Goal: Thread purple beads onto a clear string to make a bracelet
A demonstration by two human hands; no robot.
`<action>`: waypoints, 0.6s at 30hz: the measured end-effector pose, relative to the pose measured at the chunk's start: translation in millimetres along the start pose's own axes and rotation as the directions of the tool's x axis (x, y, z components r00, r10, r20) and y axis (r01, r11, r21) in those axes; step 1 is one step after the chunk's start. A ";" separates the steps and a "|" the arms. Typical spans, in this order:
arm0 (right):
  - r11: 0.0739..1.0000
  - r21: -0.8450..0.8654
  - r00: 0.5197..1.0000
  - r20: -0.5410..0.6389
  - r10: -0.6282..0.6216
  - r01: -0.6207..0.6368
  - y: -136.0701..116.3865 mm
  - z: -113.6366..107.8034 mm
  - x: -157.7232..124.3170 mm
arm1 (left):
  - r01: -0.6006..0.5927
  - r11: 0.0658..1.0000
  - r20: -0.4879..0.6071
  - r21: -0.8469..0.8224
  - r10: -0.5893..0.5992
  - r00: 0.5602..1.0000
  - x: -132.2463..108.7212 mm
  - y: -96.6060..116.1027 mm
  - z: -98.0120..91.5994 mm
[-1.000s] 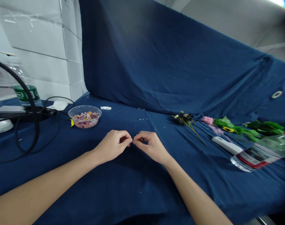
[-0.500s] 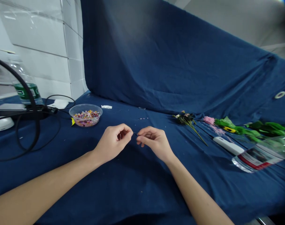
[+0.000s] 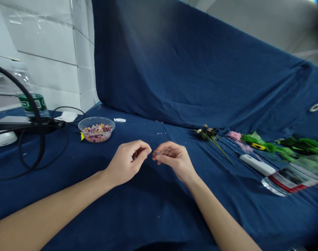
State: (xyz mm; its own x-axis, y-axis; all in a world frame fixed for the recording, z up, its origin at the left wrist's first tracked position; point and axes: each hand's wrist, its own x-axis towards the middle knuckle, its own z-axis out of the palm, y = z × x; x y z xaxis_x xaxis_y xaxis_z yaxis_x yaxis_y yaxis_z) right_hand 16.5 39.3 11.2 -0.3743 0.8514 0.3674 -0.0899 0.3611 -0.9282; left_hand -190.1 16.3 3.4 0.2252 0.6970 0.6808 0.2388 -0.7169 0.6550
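Observation:
My left hand (image 3: 127,162) and my right hand (image 3: 171,158) meet fingertip to fingertip just above the blue cloth (image 3: 153,209) in the middle. Both are closed in a pinch. A tiny purple bead (image 3: 156,152) shows at my right fingertips. What my left fingers pinch is too thin to make out. A clear bowl of coloured beads (image 3: 96,129) stands to the left, beyond my left hand. A short row of small beads (image 3: 160,133) lies on the cloth further back.
Black cables (image 3: 30,139) and a green-labelled bottle (image 3: 30,94) are at the far left. Artificial flowers (image 3: 211,134), green leaves (image 3: 287,144), a white tool (image 3: 257,164) and a clear plastic packet (image 3: 292,176) lie to the right. The blue cloth rises as a backdrop behind.
My hands drew slightly apart half a second ago and have come back together, fingertips nearly touching. The view shifted a little.

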 end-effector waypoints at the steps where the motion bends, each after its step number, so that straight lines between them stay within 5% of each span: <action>1: 1.000 0.000 1.000 -0.002 0.001 -0.001 0.0 0.2 0.3 | -0.004 1.000 0.005 0.004 0.004 1.000 -0.2 0.1 -0.1; 18: 1.000 0.003 1.000 -0.011 0.019 -0.019 -5.1 3.6 -0.9 | -0.003 0.999 0.037 0.032 0.001 0.999 -0.1 1.4 2.0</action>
State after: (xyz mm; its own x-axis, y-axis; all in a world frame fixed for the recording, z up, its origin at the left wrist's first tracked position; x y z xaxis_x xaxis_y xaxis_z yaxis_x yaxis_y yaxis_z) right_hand 14.0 35.4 15.4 -0.3661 0.8622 0.3502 -0.0851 0.3438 -0.9352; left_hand -188.0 15.2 3.6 0.2606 0.6960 0.6691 0.2683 -0.7180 0.6423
